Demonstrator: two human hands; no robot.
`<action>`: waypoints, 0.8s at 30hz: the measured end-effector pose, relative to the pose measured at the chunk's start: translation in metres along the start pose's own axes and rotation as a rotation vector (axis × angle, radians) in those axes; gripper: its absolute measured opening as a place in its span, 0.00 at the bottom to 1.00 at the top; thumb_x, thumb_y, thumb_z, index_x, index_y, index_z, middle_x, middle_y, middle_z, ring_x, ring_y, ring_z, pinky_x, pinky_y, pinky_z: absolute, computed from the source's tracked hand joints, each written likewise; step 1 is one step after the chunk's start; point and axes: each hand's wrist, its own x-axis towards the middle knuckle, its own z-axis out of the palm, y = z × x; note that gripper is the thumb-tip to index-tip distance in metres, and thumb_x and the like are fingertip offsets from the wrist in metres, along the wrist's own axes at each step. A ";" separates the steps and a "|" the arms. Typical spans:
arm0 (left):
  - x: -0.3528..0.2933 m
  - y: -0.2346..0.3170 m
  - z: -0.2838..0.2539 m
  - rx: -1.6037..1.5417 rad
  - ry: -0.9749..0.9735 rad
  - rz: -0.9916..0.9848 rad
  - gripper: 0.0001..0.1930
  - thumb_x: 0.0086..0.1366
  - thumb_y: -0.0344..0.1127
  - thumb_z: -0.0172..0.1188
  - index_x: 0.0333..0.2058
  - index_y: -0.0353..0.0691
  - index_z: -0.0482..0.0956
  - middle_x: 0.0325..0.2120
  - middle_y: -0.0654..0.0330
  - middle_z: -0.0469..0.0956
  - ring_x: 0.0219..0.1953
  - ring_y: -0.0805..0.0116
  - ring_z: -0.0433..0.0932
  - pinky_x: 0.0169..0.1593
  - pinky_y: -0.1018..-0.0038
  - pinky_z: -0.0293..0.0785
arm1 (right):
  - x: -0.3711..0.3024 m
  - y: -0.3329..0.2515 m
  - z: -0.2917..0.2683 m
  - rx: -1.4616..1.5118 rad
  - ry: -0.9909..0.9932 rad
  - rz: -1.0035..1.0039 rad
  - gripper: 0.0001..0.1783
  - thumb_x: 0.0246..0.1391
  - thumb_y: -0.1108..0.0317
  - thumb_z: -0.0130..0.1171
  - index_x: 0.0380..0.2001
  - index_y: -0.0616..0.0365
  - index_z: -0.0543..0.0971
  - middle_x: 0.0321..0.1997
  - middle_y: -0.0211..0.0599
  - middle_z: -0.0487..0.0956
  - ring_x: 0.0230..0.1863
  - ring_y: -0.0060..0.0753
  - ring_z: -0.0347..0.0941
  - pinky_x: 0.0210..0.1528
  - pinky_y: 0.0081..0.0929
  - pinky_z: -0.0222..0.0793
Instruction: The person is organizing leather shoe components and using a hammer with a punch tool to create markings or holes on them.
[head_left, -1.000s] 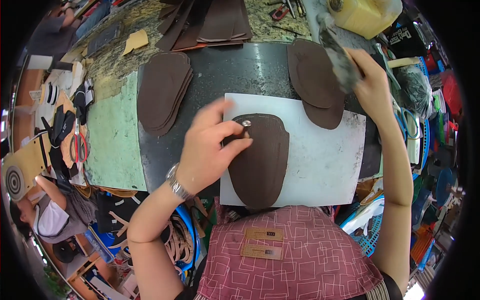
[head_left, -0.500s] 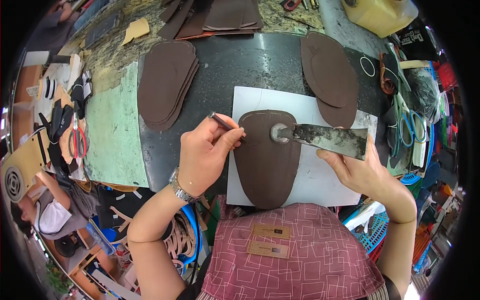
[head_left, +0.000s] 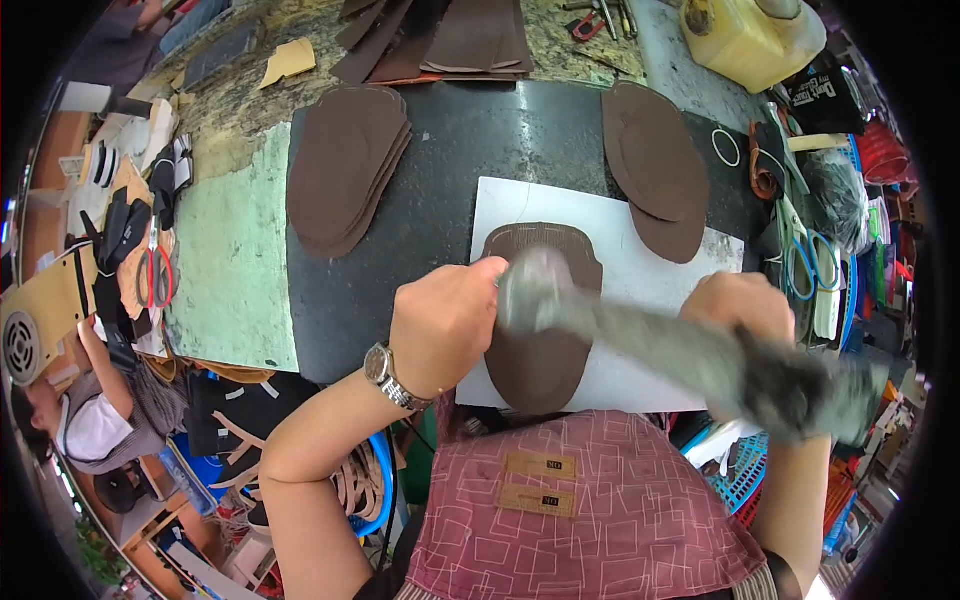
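Note:
My left hand is closed at the left edge of a dark brown, tongue-shaped leather piece. The dark metal punch it pinched half a second ago is now hidden behind a hammer. My right hand grips that hammer, which is smeared by motion. Its round head is over the upper part of the leather, next to my left fingers, and its handle slants down to the right. Light stitching or marks run along the leather's top edge. Beneath the leather lies a white board.
Stacked brown leather pieces lie at the left and right on the black mat. Red-handled scissors are at the far left, blue-handled scissors at the right. A yellowish jug stands at the back right.
The hammer has swung up and its handle has dropped to the right. My left hand has shifted right and rolled over, covering the punch. The view has shifted slightly.

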 end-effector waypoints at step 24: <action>0.012 0.011 0.011 0.112 -0.017 0.168 0.05 0.55 0.31 0.58 0.28 0.38 0.71 0.15 0.59 0.72 0.18 0.65 0.73 0.22 0.74 0.70 | -0.017 0.002 0.008 0.087 -0.033 0.246 0.11 0.42 0.72 0.57 0.32 0.58 0.70 0.19 0.41 0.72 0.21 0.47 0.71 0.21 0.34 0.65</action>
